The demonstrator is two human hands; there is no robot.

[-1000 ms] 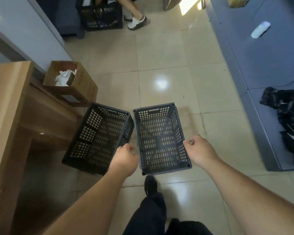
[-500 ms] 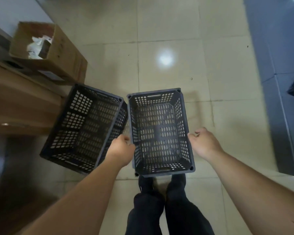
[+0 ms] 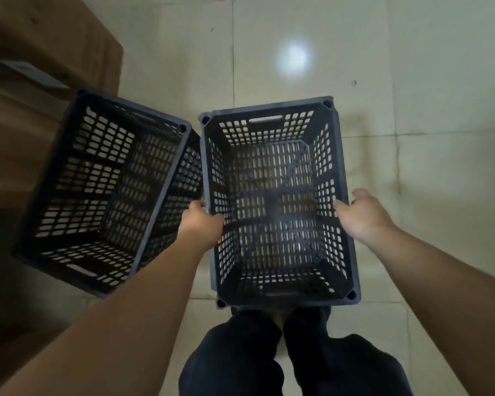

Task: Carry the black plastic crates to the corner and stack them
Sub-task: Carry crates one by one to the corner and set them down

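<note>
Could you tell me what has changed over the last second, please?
The camera has dipped toward the floor, so the cardboard box has slid to the top left edge and both crates look nearer. The left hand and right hand still grip the long sides of the right crate. The left crate stays tilted beside it.

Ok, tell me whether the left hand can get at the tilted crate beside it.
Probably yes: the left hand grips the held crate next to the tilted crate, nothing between; it must let go first.
</note>
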